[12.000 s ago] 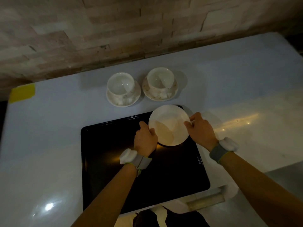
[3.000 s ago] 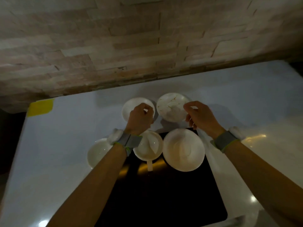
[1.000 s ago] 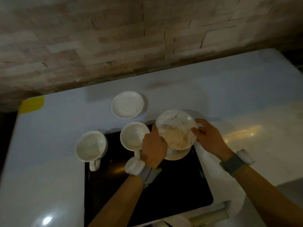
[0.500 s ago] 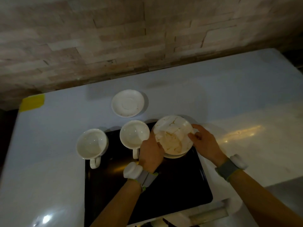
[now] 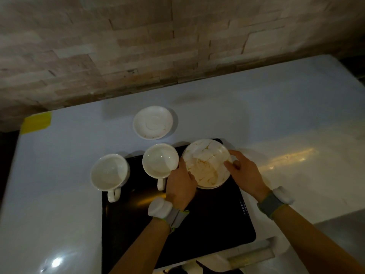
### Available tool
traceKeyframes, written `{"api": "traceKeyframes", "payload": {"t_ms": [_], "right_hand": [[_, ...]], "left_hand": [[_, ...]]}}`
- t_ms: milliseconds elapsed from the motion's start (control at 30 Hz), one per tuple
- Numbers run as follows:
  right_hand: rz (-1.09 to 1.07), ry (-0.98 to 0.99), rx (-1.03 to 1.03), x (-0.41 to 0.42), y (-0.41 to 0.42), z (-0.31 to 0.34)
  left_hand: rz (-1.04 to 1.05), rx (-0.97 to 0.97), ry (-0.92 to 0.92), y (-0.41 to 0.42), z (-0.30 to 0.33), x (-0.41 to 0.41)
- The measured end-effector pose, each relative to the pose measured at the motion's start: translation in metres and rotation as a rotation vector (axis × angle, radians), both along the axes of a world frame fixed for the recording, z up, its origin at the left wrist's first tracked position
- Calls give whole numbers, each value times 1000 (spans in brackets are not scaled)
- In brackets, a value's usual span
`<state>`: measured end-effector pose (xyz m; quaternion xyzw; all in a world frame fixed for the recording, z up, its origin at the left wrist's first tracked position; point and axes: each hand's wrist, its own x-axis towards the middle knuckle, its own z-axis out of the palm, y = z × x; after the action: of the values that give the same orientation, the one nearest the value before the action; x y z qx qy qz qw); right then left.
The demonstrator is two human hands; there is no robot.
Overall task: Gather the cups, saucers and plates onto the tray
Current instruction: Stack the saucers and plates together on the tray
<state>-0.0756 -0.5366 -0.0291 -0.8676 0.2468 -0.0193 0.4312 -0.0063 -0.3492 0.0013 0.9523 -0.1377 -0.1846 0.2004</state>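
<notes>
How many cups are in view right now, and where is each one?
2. One cup stands on the tray at its far edge, beside the left hand. The other cup sits at the tray's far-left corner, seemingly partly off it. None appears hidden.

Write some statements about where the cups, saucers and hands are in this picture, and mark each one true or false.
1. Both hands hold the marbled saucer over the tray. True: left hand and right hand grip opposite edges.
2. The plain saucer lies on the tray. False: it sits on the white table, beyond the tray.
3. Two cups are visible. True: left cup, middle cup.
4. Both cups are upside down. False: both stand with the opening up.
5. The yellow tape is beside the right hand. False: it is at the table's far left corner.
</notes>
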Motion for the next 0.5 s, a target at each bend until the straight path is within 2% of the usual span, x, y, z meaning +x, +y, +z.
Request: {"api": "traceKeyframes", "payload": {"t_ms": [333,400,500], "right_hand": [[10,29,25,0,-2,-3],[11,46,36,3,-5,-2],[5,61,-13,13,-9,3]], "left_hand": [[-46,195,-24,-3,5,-5],[-47,178,-33,-4,8,-6],[1,10,-31,-3,13,-3]]}}
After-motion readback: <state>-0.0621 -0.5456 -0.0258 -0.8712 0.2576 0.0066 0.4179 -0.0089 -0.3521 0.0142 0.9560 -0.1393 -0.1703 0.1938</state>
